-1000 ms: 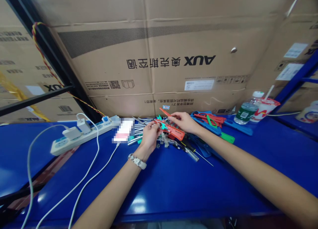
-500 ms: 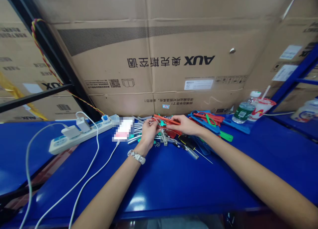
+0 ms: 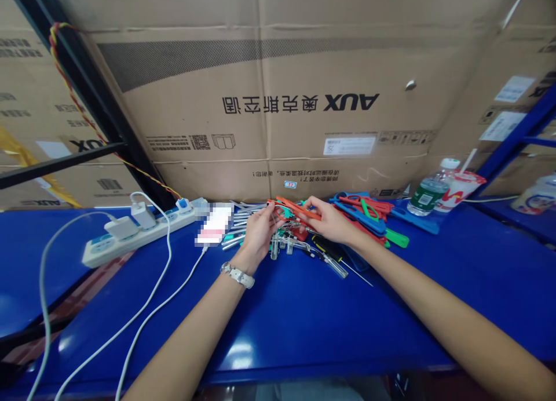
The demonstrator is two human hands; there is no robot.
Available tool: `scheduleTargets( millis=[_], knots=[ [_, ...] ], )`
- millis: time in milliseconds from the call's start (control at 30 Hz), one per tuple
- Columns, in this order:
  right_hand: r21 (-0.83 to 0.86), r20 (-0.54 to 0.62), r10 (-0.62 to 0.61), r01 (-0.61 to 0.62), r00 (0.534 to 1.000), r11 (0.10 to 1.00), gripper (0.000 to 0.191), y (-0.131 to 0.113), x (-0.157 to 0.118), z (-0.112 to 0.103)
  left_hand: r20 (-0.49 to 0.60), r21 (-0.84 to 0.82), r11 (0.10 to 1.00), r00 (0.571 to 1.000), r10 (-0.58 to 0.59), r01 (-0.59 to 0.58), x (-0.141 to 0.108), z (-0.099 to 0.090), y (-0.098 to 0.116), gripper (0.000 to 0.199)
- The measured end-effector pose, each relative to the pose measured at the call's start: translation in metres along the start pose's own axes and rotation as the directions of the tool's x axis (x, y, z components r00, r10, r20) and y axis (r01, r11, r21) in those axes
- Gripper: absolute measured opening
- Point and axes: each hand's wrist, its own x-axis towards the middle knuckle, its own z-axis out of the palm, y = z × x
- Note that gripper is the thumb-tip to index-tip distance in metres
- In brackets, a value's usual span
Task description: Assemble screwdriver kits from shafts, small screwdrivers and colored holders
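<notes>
Head-worn view (fairly near), forward and down over the blue table

The long orange plastic piece is at twelve o'clock over the blue bench, the white plastic power strip at ten.

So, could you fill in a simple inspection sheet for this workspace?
Surface: glossy blue tabletop.
Things at the hands: orange plastic and a teal part; piece count unclear.
Grip: right hand holds the orange plastic; left hand close by with bent fingers, exact contact unclear.
Clutter: metal rods, clear parts, screwdriver, coloured plastic pieces, bottle, cup, pixelated device.
Cables: white cables near the power strip and device; twisted red-yellow wire along the black frame.
Surroundings: cardboard boxes behind, upside-down AUX print; blue frame at right.
</notes>
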Motion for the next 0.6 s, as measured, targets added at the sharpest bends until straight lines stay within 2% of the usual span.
scheduleTargets(
  millis=[67,133,200,467,600],
  knots=[
    [-0.129,-0.055,-0.011,0.004,0.998,0.992,0.012,0.000,-0.002,0.000,-0.020,-0.011,1.000,1.000,0.002,-0.002,-0.001,0.001,-0.001,0.022],
    [-0.307,-0.143,-0.042,-0.003,0.989,0.952,0.019,-0.002,-0.002,-0.002,-0.047,-0.012,1.000,0.999,0.013,-0.014,-0.003,0.002,-0.001,0.020],
    [-0.407,-0.188,-0.055,-0.027,0.981,0.913,0.024,-0.005,-0.002,-0.003,-0.057,-0.006,1.000,0.998,0.023,-0.024,-0.005,0.004,0.000,0.019],
    [-0.547,-0.225,0.001,-0.127,0.974,0.828,0.022,-0.006,0.010,0.000,-0.087,0.010,0.999,0.996,0.031,-0.031,-0.005,0.005,-0.003,0.025],
    [-0.550,-0.276,0.049,-0.200,0.960,0.811,0.024,-0.003,0.016,-0.005,-0.117,0.040,0.997,0.991,0.066,-0.061,-0.003,0.002,0.000,0.024]
  ],
)
